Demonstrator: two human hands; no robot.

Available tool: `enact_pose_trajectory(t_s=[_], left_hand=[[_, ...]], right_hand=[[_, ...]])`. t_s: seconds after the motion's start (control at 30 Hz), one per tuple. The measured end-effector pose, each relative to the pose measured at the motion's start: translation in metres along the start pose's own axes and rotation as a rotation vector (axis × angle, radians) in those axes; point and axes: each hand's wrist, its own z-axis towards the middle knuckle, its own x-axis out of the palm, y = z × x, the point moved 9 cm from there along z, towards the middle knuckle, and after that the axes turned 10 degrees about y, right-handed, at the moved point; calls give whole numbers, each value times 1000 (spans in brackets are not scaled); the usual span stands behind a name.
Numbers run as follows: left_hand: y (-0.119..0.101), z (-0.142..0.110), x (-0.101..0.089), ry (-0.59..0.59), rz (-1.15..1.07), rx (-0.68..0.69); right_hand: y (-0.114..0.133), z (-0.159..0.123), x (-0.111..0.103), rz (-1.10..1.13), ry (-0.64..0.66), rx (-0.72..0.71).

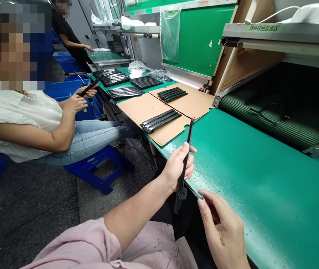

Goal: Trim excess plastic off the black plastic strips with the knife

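My left hand [178, 166] is wrapped round a long, narrow black plastic strip [186, 157]. The strip slants upward over the front edge of the table, its lower end bearing a small tab with a hole. Below and to the right of that end is my right hand [223, 228], apart from the strip. Its thumb and forefinger come close together in a pinch, and I cannot make out whether anything small is between them. Ahead on a cardboard sheet [131, 106] lie several similar black strips [160, 120], with another row of black strips [172, 94] behind.
The green table [274, 179] runs along my right, beside a conveyor belt [271, 119] under a shelf [277, 31]. More bundled strips [114, 77] and plastic bags [137, 67] lie farther off. A seated co-worker [21, 116] on a blue stool [100, 168] holds a black strip. Another person [72, 37] stands behind.
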Motion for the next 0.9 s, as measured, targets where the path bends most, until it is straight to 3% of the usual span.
enact_pose_trajectory(t_s=[0.17,0.53,0.63,0.73,0.8,0.9], left_hand=[[10,-1,-1,-43,55,-43],[21,-8,7,1,87,-126],[24,-9,6,-12,50,-142],[27,-10,6,-10,22,-165],[28,-9,7,3,4,-178],[25,-8,7,16,-14,-179]], right_hand=[[-5,0,4,-41,13,69],[20,16,23,-562,76,-117],[21,18,28,-490,132,-118],[11,23,23,-276,135,-20],[-2,26,12,-167,70,81],[-17,25,-5,-171,-60,190]])
